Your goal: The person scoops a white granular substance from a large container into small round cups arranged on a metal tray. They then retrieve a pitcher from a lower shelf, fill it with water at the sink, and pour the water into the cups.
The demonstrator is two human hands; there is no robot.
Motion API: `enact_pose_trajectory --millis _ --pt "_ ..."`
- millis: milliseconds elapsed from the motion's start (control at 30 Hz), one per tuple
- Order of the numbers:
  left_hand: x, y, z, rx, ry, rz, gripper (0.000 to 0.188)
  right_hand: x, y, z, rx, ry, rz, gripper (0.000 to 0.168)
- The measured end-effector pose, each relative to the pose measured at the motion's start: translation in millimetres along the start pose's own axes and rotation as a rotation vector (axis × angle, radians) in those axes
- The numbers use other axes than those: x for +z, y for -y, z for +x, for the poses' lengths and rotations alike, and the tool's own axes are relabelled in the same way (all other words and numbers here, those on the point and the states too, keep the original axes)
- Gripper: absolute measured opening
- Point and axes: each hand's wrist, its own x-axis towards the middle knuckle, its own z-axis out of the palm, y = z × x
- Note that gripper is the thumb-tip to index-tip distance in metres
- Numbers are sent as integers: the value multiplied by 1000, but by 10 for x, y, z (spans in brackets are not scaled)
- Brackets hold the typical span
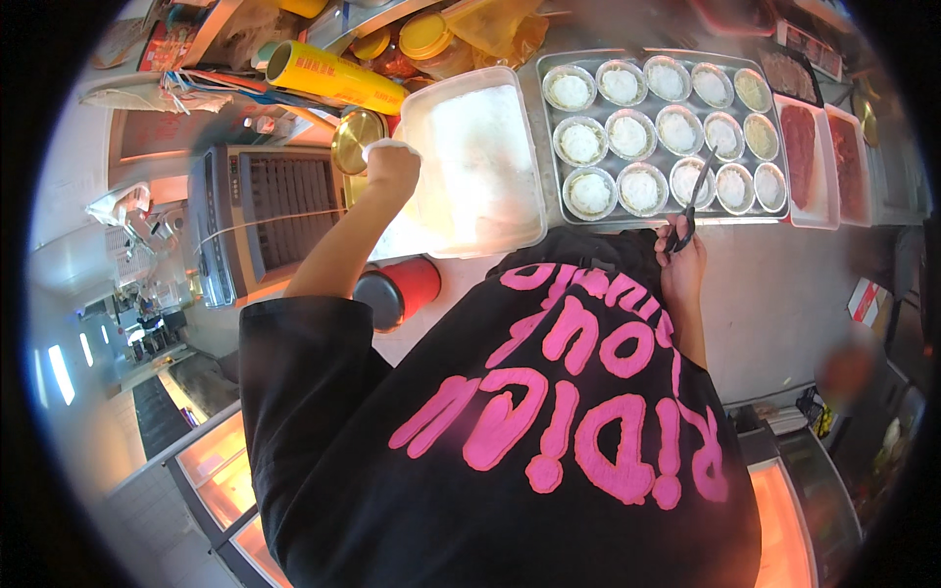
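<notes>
My left hand (393,173) is closed around a small white item (375,145), mostly hidden by the fingers, at the left side of a translucent plastic tub (535,147). White contents in the tub are washed out by glare. In my right hand (682,257) is a pair of scissors (703,180) with dark handles, its blades pointing away over the near edge of a metal baking tray (599,151). Rows of foil cups (630,137) stand on that tray. Most hold a white filling; two at the far right (761,137) look pale yellow.
Plastic trays of red meat (801,151) stand right of the baking tray. Beyond the tub lie a yellow roll (334,77) bearing writing and a yellow-lidded jar (426,37). A round gold-coloured lid (358,140) is beside my left hand. A red bin (412,288) stands below.
</notes>
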Motion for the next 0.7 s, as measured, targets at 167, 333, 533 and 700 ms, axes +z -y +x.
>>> enact_pose_trajectory --millis 167,333,533,700 --pt "227 10 -10 -31 -9 -646 33 -4 -33 -57 44 -14 -30 33" --pt "424 -189 -20 268 189 -2422 36 -120 -45 -57 45 -49 -11 33" --pt "-421 -792 -359 415 -1101 -2629 42 -178 6 -48 45 -74 -30 33" --pt "-819 -434 -438 247 -1485 -1093 43 -128 34 -6 46 -23 -38 31"
